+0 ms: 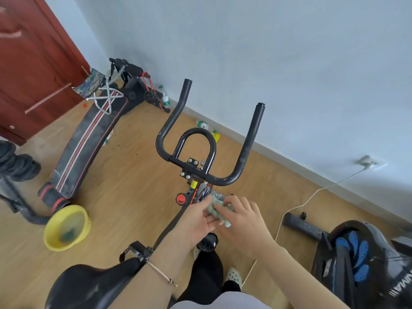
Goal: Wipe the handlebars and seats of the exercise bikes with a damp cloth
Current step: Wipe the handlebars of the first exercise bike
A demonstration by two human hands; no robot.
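A black exercise bike stands in front of me, its bullhorn handlebars [247, 150] raised in the middle of the view and its black seat [89, 284] at the bottom left. Below the handlebars, over the frame, both hands hold a small greenish cloth [215, 209]. My left hand [197, 219] grips it from the left with the fingers curled under it. My right hand [240, 219] pinches its right side, fingers over the top. The cloth is bunched and touches neither the handlebars nor the seat.
A yellow basin [66, 228] with water sits on the wooden floor at left. A black sit-up bench [89, 139] lies behind it. A second machine [361, 259] stands at right, a white cable [296, 206] runs to a wall socket, and bottles [201, 124] lie by the wall.
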